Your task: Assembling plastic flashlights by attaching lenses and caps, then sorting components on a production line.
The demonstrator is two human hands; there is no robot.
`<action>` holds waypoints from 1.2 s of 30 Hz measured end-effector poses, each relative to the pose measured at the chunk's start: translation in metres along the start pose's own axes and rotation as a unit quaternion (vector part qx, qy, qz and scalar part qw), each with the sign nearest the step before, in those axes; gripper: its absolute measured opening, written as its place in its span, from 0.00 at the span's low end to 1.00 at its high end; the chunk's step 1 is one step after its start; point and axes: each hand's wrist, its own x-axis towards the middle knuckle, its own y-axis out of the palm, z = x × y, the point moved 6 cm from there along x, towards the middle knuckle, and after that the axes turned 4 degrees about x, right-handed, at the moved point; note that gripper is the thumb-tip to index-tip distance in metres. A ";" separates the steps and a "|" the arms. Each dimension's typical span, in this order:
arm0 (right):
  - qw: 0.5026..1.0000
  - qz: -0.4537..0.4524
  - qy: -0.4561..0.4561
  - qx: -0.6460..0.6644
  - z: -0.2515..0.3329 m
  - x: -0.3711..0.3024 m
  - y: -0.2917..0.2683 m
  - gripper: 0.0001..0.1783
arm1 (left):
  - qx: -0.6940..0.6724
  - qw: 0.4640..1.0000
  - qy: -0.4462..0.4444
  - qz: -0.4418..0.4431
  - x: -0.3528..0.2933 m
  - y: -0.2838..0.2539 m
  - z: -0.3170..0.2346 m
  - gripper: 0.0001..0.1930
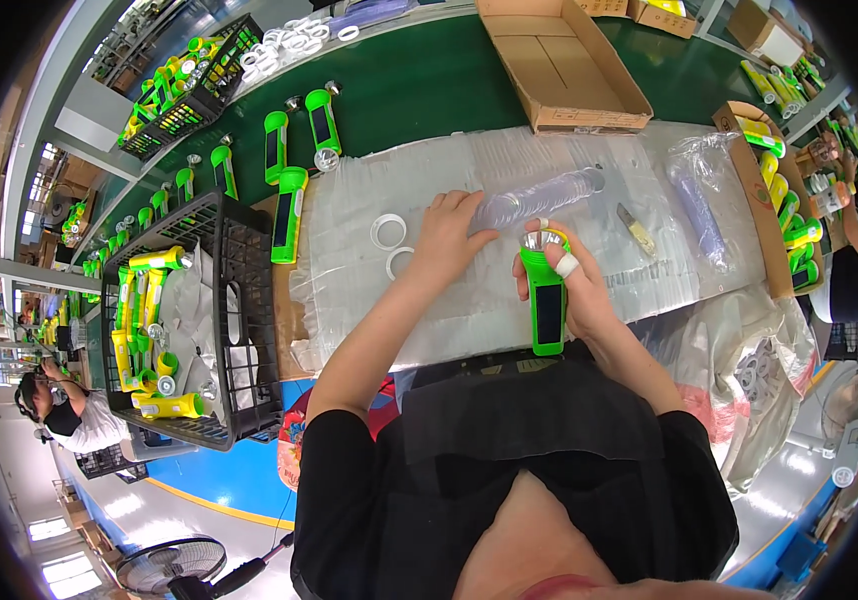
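Observation:
My right hand (577, 272) is wrapped round a green flashlight (549, 310), its reflector head pointing away from me and a dark panel along its body. White tape covers parts of that hand's thumb and a finger. My left hand (452, 232) lies at the near-left end of a row of thin clear plastic discs (549, 196), thumb and fingers apart. Whether its fingertips pinch a disc is too fine to see. Two white rings (389, 231) rest on the plastic-covered work surface (469, 310), beside my left forearm. A utility knife (636, 231) lies right of the discs.
A black crate (234, 215) of yellow and green flashlight parts stands at left. Several green flashlights (289, 215) stand behind it. At the back is an open cardboard box (574, 70). On the right are a wrapped disc stack (697, 210), a carton (754, 200) of flashlights and a sack (749, 370).

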 end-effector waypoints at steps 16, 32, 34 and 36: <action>0.975 0.154 0.001 -0.157 -0.024 0.022 0.057 0.30 | -0.208 0.960 0.125 -0.139 -0.064 -0.085 -0.063 0.17; 0.958 0.250 -0.068 -0.120 -0.024 0.040 0.066 0.37 | -0.159 0.948 0.065 -0.267 -0.080 -0.107 -0.053 0.23; 0.962 0.237 -0.099 -0.093 -0.014 0.047 0.068 0.34 | -0.094 0.960 -0.011 -0.263 -0.087 -0.109 -0.030 0.27; 0.968 0.189 -0.100 -0.128 -0.017 0.052 0.046 0.34 | 0.025 0.977 -0.103 -0.186 -0.095 -0.092 -0.007 0.36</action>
